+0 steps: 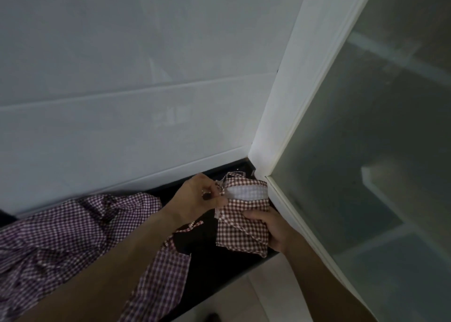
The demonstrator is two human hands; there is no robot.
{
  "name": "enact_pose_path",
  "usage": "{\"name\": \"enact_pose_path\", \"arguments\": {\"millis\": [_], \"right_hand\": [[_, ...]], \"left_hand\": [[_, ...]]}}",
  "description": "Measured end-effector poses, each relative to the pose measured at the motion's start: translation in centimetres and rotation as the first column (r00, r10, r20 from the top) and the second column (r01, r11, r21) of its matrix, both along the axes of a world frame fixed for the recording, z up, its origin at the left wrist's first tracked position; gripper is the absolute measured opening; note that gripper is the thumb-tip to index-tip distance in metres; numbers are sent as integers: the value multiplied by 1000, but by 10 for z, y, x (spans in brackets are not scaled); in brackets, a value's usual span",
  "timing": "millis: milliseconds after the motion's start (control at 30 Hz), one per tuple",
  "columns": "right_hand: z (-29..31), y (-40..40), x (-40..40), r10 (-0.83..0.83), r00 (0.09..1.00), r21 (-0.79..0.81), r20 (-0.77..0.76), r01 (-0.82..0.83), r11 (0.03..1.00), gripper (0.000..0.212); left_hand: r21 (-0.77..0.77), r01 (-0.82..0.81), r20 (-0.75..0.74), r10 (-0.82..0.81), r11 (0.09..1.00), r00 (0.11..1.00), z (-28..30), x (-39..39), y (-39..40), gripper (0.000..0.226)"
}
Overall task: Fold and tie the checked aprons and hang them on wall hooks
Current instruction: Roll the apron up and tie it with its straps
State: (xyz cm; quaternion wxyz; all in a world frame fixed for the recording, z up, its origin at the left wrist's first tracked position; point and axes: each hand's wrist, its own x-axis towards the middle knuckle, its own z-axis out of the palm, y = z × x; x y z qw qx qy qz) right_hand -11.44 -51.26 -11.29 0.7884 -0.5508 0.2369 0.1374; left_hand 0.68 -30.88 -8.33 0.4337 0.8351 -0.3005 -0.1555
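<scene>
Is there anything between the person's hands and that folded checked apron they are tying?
Nothing visible. The right hand grips the folded apron directly, and the left hand pinches its tie strap. No wall hook is in view.

Both hands (195,199) on folded apron (241,224), seemingly.

Aprons on the counter (202,260)

The folded apron (244,226) lies at the counter's right end beside the door frame (288,199); loose aprons (73,234) lie left of it.
</scene>
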Motion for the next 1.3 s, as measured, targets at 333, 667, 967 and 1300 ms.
{"name": "enact_pose_path", "arguments": {"millis": [333, 667, 967, 1300], "right_hand": [[-12, 10, -2, -44, 999, -40, -12, 43, 998, 78], [-7, 4, -11, -41, 999, -36, -26, 40, 999, 70], [-1, 1, -18, -19, 1000, -11, 25, 19, 1000, 69], [-3, 1, -23, -12, 999, 133, 33, 7, 991, 107]], "left_hand": [[-291, -53, -308, -41, 955, 951, 10, -15, 4, 23], [251, 59, 103, -87, 966, 991, 3, -8, 6, 8], [-12, 19, -207, -21, 1000, 978, 2, -18, 10, 15], [28, 9, -77, -7, 1000, 997, -16, -38, -5, 17]]}}
